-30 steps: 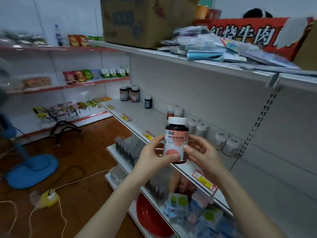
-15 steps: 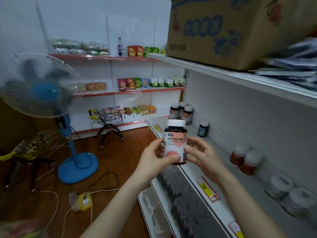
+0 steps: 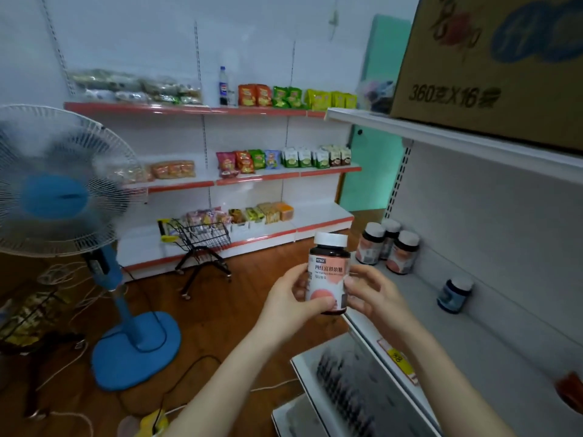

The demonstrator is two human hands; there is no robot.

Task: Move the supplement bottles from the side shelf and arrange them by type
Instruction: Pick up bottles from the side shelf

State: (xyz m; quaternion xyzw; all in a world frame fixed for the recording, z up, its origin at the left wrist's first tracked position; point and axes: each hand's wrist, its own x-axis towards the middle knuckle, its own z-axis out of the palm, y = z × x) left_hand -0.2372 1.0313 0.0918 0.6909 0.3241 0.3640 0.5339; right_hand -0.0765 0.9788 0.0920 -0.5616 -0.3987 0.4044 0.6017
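fingers (image 3: 317, 302) of left hand (image 3: 290, 298) and right hand (image 3: 375, 294) still grip bottle (image 3: 329, 272) | view swung left

white wall (image 3: 142, 33) | wooden floor (image 3: 239, 298) | blue fan (image 3: 56, 197) | snack shelves (image 3: 252, 179)

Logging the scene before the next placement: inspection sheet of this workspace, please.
Surface: white shelf, with price tags on its front edge.
Job's things: held bottle, upright, white cap, pink label; three matching bottles grouped at the shelf's far end; blue-labelled bottle standing alone, nearer.
Clutter: cardboard box on the upper shelf; red item at the right edge, cut off, cannot tell what.
Grippers: left hand and right hand both grip the held bottle, fingers curled round its sides.
Cables: dark cable and pale cords loose on the wooden floor.
Surroundings: blue fan, small shopping cart, snack shelves along the far wall.
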